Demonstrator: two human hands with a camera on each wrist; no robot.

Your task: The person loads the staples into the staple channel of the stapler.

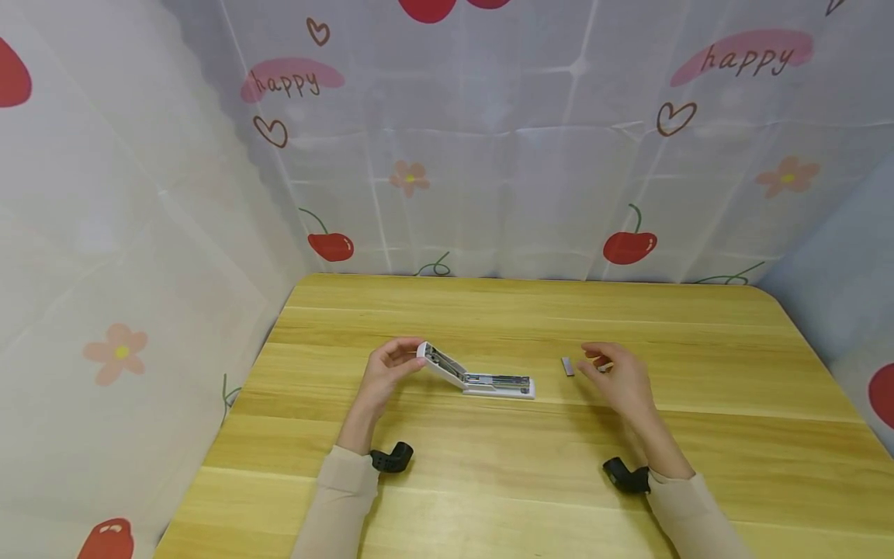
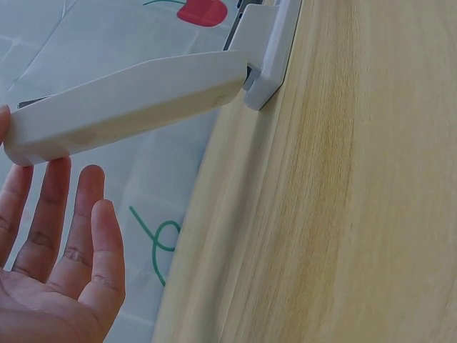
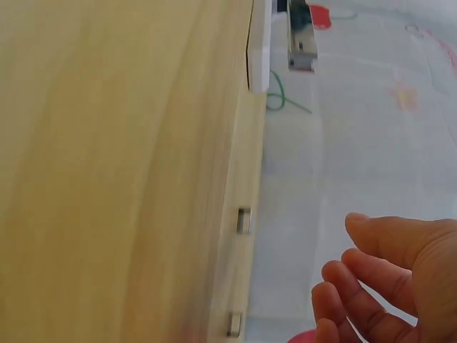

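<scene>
A white stapler lies on the table, opened wide at its hinge, its metal staple channel exposed. My left hand pinches the free end of its raised top arm between thumb and fingertips; the ring and little fingers stand off it in the left wrist view. To the stapler's right lies a short strip of staples. My right hand hovers beside it, fingers loosely bent and holding nothing. A second staple strip lies nearer that hand, partly covered by the fingers in the head view.
The wooden table has its far edge against a printed curtain with cherries and flowers. More curtain hangs at the left and right sides. A black wrist camera sits on the left wrist and another camera on the right.
</scene>
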